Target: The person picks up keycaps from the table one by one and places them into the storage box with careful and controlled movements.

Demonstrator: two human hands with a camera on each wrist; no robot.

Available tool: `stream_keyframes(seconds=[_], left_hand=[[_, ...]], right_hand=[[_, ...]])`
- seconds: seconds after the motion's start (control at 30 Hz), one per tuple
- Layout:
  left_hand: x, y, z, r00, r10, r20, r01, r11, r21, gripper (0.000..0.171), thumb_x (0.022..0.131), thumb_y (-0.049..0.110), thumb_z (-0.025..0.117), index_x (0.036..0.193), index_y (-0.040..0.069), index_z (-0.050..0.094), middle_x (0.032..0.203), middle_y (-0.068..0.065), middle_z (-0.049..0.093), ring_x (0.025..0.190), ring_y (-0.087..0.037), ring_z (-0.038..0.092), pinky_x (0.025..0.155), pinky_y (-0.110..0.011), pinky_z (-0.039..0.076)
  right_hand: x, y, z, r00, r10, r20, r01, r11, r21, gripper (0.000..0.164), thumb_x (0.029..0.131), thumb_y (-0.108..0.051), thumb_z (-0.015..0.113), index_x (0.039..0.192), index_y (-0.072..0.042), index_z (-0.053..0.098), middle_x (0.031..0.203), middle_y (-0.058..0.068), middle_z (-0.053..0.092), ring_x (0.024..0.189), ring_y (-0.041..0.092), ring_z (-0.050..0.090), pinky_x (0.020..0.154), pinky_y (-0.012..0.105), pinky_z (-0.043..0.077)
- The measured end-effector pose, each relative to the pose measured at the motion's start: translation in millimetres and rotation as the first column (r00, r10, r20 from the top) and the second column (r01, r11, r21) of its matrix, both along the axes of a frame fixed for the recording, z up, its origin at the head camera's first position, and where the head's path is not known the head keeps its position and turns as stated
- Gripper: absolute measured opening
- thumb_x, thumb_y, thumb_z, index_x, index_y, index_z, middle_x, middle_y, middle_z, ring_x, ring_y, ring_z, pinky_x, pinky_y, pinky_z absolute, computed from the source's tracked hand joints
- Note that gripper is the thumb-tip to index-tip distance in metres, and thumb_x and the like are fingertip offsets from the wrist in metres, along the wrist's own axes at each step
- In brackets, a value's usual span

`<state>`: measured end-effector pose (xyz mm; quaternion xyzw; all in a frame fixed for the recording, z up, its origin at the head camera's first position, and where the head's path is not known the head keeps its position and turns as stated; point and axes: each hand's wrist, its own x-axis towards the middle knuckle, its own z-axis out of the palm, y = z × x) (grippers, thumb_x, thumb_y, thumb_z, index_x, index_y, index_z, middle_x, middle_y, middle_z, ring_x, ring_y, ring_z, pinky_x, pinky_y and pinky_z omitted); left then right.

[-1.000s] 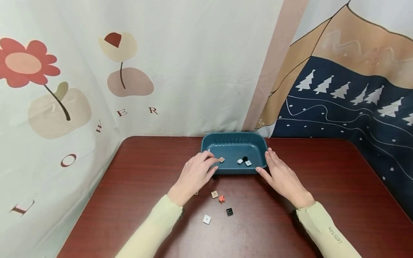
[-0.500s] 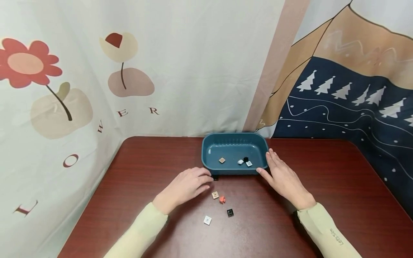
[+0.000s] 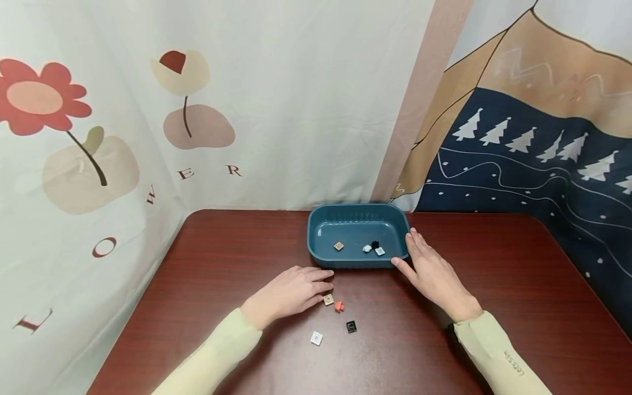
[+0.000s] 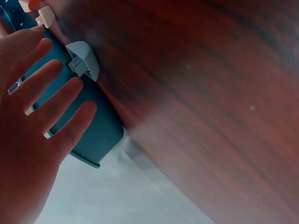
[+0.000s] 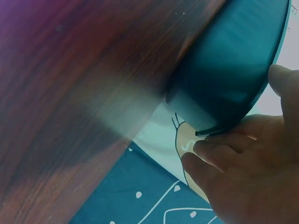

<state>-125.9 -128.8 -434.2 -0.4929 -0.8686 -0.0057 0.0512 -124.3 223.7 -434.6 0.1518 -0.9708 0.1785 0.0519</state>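
Note:
My left hand (image 3: 292, 291) is held over the table with its fingers spread and nearly straight, holding nothing. Its fingertips lie right by a beige keycap (image 3: 328, 299), beside an orange novelty keycap (image 3: 339, 306). In the left wrist view, a dark grey keycap (image 4: 86, 59) with its stem showing lies just past the fingers; from the head it is hidden by the hand. My right hand (image 3: 436, 277) rests against the right front corner of a blue-green plastic tray (image 3: 355, 263), thumb at the front rim and straight fingers along the side.
Inside the tray lie a beige keycap (image 3: 338, 246), a white keycap (image 3: 379, 251), a white lump-shaped piece (image 3: 367, 248) and a black piece (image 3: 375, 244). Nearer on the table are another white keycap (image 3: 316, 338) and a black keycap (image 3: 351, 327). A printed curtain (image 3: 296, 109) hangs behind.
My left hand has drawn back from over the tray to the table in front of it, then shifted slightly right toward the beige keycap. My right hand stays at the tray's corner.

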Motion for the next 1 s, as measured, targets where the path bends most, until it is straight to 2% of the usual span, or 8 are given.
stream_keyframes(seconds=[0.13,0.33,0.43,0.67,0.87,1.0], left_hand=[[2.2,-1,1.3,1.000,0.005,0.006,-0.005,1.000,0.002,0.026,0.100,0.028,0.069,0.124,0.020,0.076,0.140,-0.002,0.065,0.129,-0.018,0.061,0.098,-0.040,0.053],[2.6,-6,1.2,1.000,0.007,0.018,-0.009,0.995,0.098,0.021,0.097,0.024,0.074,0.117,0.020,0.078,0.122,0.002,0.070,0.111,-0.017,0.067,0.095,-0.037,0.054],[2.7,-8,-0.3,1.000,0.022,0.012,-0.023,0.992,0.123,0.020,0.096,0.021,0.075,0.116,0.020,0.078,0.120,0.002,0.069,0.106,-0.017,0.067,0.093,-0.035,0.055],[1.0,-5,-2.6,0.999,0.054,0.008,-0.054,0.993,0.107,0.025,0.098,0.021,0.073,0.122,0.017,0.077,0.132,-0.003,0.067,0.115,-0.020,0.068,0.096,-0.036,0.055],[-1.0,3,-2.5,0.999,0.053,-0.010,-0.052,0.997,0.063,0.024,0.098,0.017,0.072,0.122,0.017,0.077,0.128,-0.001,0.070,0.113,-0.017,0.069,0.090,-0.033,0.057],[-0.4,5,-2.1,0.998,0.057,0.006,-0.057,0.998,0.037,0.024,0.099,0.009,0.069,0.121,0.015,0.077,0.123,-0.001,0.071,0.110,-0.017,0.070,0.085,-0.032,0.059]], right_hand=[[-0.2,-1,0.5,1.000,0.002,-0.004,-0.002,1.000,0.001,0.079,0.106,-0.045,0.058,0.153,0.015,0.035,0.164,0.030,0.027,0.150,0.046,0.031,0.116,0.059,0.034],[-0.5,-1,0.7,1.000,0.005,-0.016,-0.004,1.000,0.006,0.078,0.105,-0.043,0.059,0.152,0.015,0.036,0.163,0.031,0.028,0.149,0.046,0.032,0.116,0.059,0.034],[-0.4,0,0.3,1.000,0.004,-0.012,-0.004,1.000,0.007,0.079,0.105,-0.043,0.059,0.153,0.015,0.035,0.163,0.031,0.028,0.149,0.046,0.032,0.116,0.059,0.034],[0.2,0,0.1,1.000,0.003,-0.007,-0.003,1.000,0.001,0.079,0.105,-0.044,0.059,0.152,0.015,0.035,0.163,0.031,0.028,0.149,0.046,0.032,0.115,0.059,0.034],[0.4,0,0.6,1.000,0.005,-0.002,-0.005,1.000,-0.002,0.079,0.105,-0.044,0.058,0.152,0.015,0.035,0.163,0.031,0.028,0.150,0.046,0.032,0.116,0.059,0.034],[0.7,0,1.3,1.000,0.004,0.006,-0.004,1.000,-0.005,0.080,0.105,-0.045,0.058,0.153,0.015,0.035,0.163,0.030,0.027,0.150,0.046,0.031,0.116,0.059,0.033]])
